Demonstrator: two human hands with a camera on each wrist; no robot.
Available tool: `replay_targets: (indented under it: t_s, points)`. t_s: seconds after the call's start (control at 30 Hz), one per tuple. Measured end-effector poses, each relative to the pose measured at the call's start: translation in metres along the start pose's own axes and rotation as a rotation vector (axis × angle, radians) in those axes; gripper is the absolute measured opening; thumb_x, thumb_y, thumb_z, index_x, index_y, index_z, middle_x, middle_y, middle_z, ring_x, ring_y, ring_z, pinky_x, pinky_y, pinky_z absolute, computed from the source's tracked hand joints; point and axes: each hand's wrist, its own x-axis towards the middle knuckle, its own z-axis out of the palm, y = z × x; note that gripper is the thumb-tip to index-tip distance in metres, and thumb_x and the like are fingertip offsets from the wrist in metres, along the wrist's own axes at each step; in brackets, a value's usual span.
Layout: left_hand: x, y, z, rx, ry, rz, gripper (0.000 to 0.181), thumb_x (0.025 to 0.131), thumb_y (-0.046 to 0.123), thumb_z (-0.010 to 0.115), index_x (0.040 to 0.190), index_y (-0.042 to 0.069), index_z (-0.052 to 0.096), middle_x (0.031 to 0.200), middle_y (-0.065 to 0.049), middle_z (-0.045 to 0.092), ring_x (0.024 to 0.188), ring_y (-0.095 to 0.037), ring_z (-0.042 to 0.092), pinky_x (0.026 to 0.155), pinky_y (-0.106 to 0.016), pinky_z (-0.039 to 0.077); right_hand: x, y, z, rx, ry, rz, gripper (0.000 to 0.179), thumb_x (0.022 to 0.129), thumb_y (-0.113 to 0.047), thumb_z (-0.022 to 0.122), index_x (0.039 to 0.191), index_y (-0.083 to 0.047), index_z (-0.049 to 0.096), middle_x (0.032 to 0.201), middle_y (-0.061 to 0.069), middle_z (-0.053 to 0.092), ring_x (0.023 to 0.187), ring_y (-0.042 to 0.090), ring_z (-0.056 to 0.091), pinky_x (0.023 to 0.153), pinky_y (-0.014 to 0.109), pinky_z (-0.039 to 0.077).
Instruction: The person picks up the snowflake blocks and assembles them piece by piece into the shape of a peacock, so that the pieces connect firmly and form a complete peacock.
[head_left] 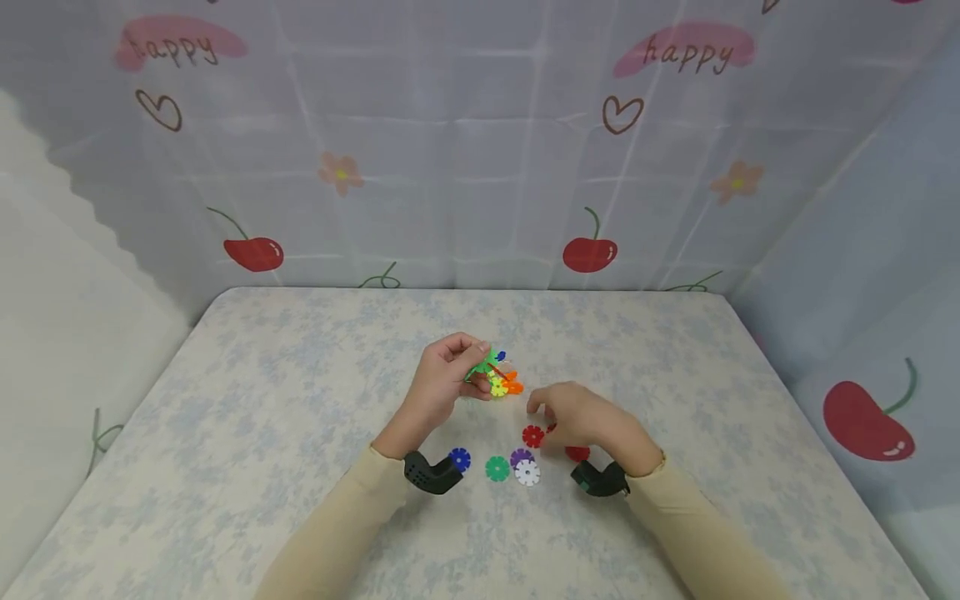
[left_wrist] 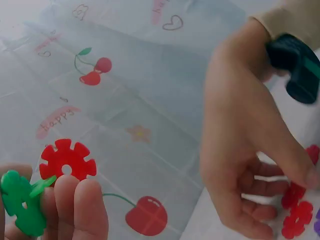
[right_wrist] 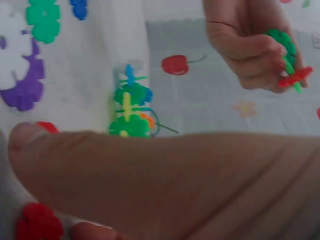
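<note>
My left hand is raised over the table and pinches a green notched plastic disc. A lighter green disc and a red disc are joined to it, partly hidden behind the fingers. Low over the table, my right hand has its fingers bent loosely downward. Its thumb lies near a red disc, and no piece clearly sits between its fingers. Close by lies another red disc. Beyond the hands stands a joined cluster of green, yellow, blue and orange discs.
Nearer me on the patterned tablecloth lie loose discs: a blue disc, a green disc, and a white disc overlapping a purple disc. A curtain with cherries hangs behind the table.
</note>
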Motion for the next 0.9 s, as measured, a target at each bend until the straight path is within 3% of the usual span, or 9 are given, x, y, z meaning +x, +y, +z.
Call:
replay_targets:
  t_s: [0.1,0.3,0.73,0.9]
  points:
    - [0.001,0.000,0.001,-0.128,0.002,-0.028,0.014,0.105,0.013,0.055,0.094,0.010,0.063,0.081,0.002,0.062,0.060,-0.011,0.065,0.064,-0.028,0.063,0.008,0.001,0.012,-0.034,-0.114,0.061,0.029,0.079,-0.011,0.086,0.101,-0.013,0.068,0.092,0.004,0.061,0.083,0.019,0.055,0.071,0.032,0.054]
    - [0.000,0.005,0.007,-0.251,-0.011,-0.088,0.017,0.106,0.012,0.052,0.094,0.016,0.063,0.086,0.003,0.066,0.068,-0.009,0.071,0.070,-0.026,0.064,0.013,0.005,0.018,0.028,-0.101,0.049,0.025,0.079,-0.006,0.085,0.094,-0.016,0.068,0.087,0.001,0.062,0.080,0.018,0.056,0.069,0.032,0.056]
    - [-0.002,0.003,0.010,-0.301,0.012,-0.099,0.019,0.105,0.006,0.051,0.098,0.010,0.069,0.093,0.001,0.076,0.081,-0.009,0.076,0.080,-0.024,0.063,0.018,0.017,0.019,0.123,-0.108,0.012,0.025,0.079,-0.007,0.086,0.088,-0.012,0.063,0.079,0.002,0.057,0.070,0.017,0.053,0.062,0.028,0.046]
    - [-0.002,0.000,0.012,-0.298,0.102,-0.042,0.027,0.103,0.003,0.055,0.088,0.013,0.075,0.089,0.000,0.075,0.080,-0.009,0.076,0.082,-0.025,0.063,0.017,0.022,0.013,0.164,-0.136,-0.054,0.016,0.083,-0.009,0.083,0.081,-0.013,0.068,0.070,-0.001,0.057,0.058,0.012,0.052,0.058,0.025,0.046]
